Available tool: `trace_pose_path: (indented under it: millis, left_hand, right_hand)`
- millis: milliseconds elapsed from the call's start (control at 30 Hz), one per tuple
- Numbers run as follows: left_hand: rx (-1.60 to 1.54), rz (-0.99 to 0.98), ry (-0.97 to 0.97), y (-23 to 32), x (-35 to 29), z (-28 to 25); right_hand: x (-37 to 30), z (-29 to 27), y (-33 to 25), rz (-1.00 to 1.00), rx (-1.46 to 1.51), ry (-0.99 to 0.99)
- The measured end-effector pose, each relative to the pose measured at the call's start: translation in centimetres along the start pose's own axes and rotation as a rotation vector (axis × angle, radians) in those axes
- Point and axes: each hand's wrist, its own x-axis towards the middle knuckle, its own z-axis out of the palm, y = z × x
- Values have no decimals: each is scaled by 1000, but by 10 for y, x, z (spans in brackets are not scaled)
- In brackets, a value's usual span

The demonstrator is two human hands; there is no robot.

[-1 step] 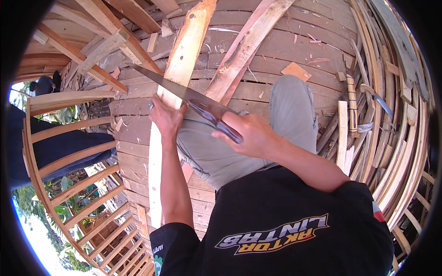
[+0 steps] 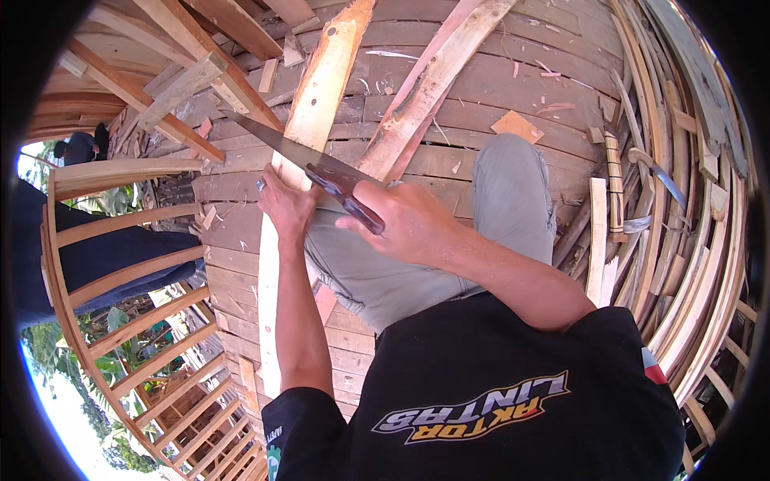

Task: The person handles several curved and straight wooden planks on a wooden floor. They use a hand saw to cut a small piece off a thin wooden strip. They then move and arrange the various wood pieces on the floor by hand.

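A handsaw (image 2: 290, 151) lies across a long pale plank (image 2: 321, 100), its dark wooden handle toward me and its tip past the plank's left edge. My right hand (image 2: 413, 223) is closed round that handle. Just below the blade, my left hand (image 2: 287, 204) grips the plank by its edges, with a ring on one finger. The plank runs from the far floor back along my left forearm. Whether the teeth have cut into the wood cannot be seen.
Beside the plank lies another rough-edged board (image 2: 425, 84). Stacked timber strips (image 2: 698, 264) line the right side, with a knife (image 2: 662, 180) and a bound wooden sheath (image 2: 614, 184) on them. A slatted wooden frame (image 2: 136, 232) stands left. Shavings and an offcut (image 2: 517, 124) dot the board floor (image 2: 449, 192).
My right hand and the saw handle have shifted left and slightly away from my body. My left hand stays on the plank in nearly the same place.
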Motion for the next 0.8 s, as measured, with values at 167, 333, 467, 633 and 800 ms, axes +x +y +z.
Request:
trace_pose_path:
  millis: [167,333,467,633,800]
  left_hand:
    - [24,-78,-68,-19,-7,-5]
    - [8,-27,2,-12,0,7]
    - [2,-15,-42,-11,-2,3]
    - [-6,-16,-70,-8,1,1]
    - [7,23,-5,-24,7,-1]
  right_hand:
    - [-65,-37,-8,53,3,-107]
    - [-13,-9,10,57,116,7]
    - [54,35,29,34,115,67]
    - [-15,-23,39,143,68,150]
    - [-36,-80,56,242,-119,440]
